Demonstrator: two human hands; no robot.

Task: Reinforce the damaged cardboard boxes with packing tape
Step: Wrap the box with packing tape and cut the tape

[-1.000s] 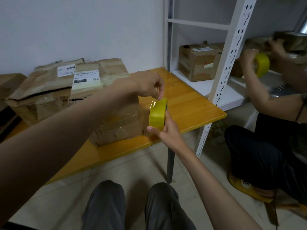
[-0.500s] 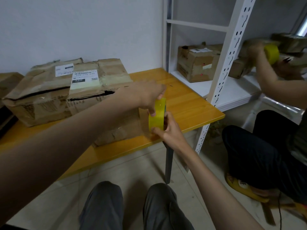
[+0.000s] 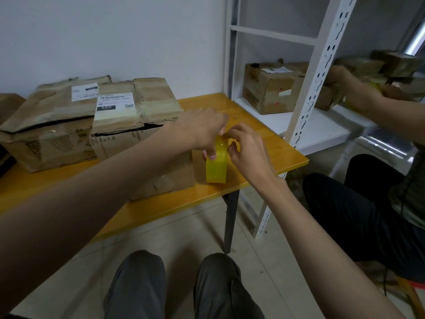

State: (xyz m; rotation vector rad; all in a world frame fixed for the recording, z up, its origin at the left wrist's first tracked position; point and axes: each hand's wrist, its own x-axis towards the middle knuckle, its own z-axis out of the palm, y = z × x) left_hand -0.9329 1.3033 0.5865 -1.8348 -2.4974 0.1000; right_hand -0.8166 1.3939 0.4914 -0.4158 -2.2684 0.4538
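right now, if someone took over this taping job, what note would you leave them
Left hand: grips the yellow tape roll from above, roll on edge beside the torn box.
Right hand: fingers pinch at the roll's top, apparently working the tape end.
Done: no new strip visible on that box; its top seam gapes open.
Left: free the end, tape the seam, then the crushed box behind it on the table.

Tape roll (image 3: 216, 165) stands on edge on table (image 3: 264, 137), just right of front box (image 3: 138, 139); 2nd box (image 3: 48, 132) left of that box; shelf unit (image 3: 308, 93) to its right w/ another box (image 3: 271, 90) on it.
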